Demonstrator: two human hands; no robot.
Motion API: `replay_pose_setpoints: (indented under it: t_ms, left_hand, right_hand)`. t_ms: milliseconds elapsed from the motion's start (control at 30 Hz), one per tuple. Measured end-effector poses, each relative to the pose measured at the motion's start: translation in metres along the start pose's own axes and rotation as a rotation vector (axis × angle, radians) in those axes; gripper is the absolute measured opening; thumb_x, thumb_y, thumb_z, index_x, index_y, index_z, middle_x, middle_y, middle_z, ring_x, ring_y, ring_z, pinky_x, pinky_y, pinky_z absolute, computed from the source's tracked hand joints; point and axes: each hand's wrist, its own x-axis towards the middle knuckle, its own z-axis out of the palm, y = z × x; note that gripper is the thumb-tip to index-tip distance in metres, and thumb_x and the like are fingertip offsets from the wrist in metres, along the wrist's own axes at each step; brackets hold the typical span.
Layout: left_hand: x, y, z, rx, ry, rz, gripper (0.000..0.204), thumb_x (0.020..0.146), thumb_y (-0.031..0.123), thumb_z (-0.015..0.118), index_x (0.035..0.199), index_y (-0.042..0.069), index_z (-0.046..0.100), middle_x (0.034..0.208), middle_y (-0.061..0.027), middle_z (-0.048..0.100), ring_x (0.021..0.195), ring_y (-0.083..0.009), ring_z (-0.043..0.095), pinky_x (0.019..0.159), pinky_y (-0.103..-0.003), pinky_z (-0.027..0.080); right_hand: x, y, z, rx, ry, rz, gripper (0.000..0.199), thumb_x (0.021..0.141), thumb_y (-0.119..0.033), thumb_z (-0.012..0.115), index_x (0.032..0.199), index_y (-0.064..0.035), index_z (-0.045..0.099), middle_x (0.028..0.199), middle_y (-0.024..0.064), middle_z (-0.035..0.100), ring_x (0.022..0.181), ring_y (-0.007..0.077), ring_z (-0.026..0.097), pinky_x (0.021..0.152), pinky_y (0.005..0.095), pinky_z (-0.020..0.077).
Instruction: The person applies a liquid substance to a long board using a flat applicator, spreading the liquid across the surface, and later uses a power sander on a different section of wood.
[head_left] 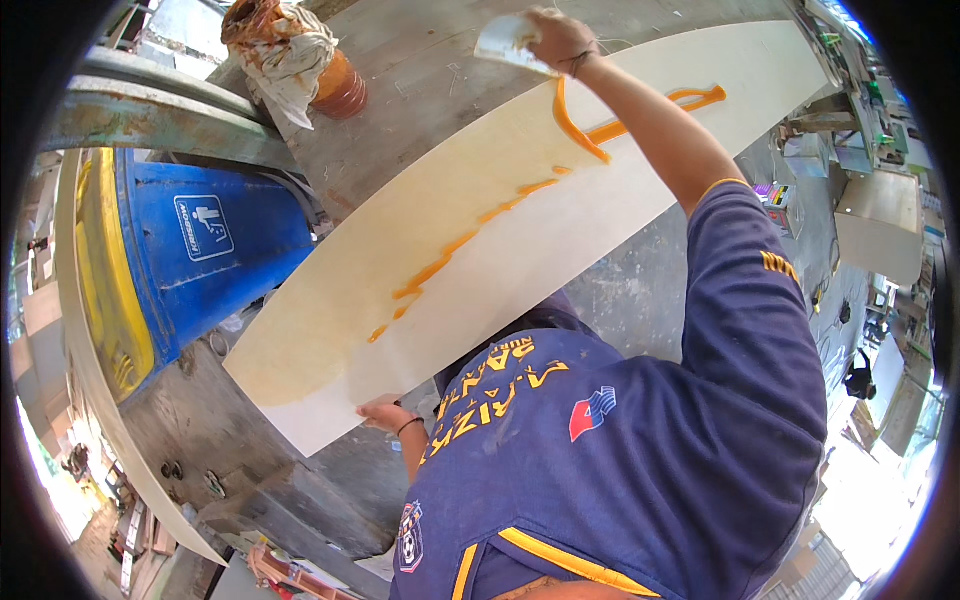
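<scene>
— Two hands [560, 40] at work over one pale sheet [520, 230] on the grey desk [430, 90]: how far along does it look?

— Early, by my reading. An orange line of glue [470, 235] runs in a broken trail down the middle of the sheet, with a thicker curl and a branch near the far end. Almost all of the sheet shows bare, so most of the spreading seems left to do.

— And the right hand?

— It is closed around a small white scraper [505, 42], fingers wrapped over its top edge, at the far rim of the sheet just above the curl of glue.

— The left?

— The left hand [385, 415] lies flat on the near edge of the sheet, fingers spread and pressing down, holding nothing.

— What else is around?

— An orange pot [340, 85] with a stained rag [285, 50] stands at the desk's far corner, well apart from the sheet. A blue bin [200, 250] stands beside the desk.
</scene>
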Motion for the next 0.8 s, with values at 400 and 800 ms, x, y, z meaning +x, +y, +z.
replay_pose_setpoints:
  t_ms: [400,800]
  left_hand:
    - [0.003,-0.008,-0.008,0.139,0.134,0.02,0.076,0.091,0.054,0.025,0.125,-0.014,0.019,0.123,-0.032,0.035,0.109,-0.0385,0.048,0.083,-0.043,0.049]
    - [0.008,-0.011,-0.004,0.084,0.064,0.063,0.082,0.088,0.06,0.024,0.125,-0.012,0.016,0.113,-0.0282,0.041,0.091,-0.033,0.056,0.064,-0.036,0.053]
  right_hand:
    - [-0.039,0.075,0.024,0.047,0.076,-0.069,0.047,0.073,-0.02,0.067,0.113,-0.0022,0.052,0.11,0.0151,0.057,0.102,0.0288,0.055,0.089,0.0365,0.0427]
    - [-0.155,0.119,-0.011,1.162,0.008,0.264,0.045,0.069,-0.007,0.074,0.109,0.001,0.054,0.097,0.0042,0.062,0.087,0.0112,0.056,0.079,0.0264,0.0463]
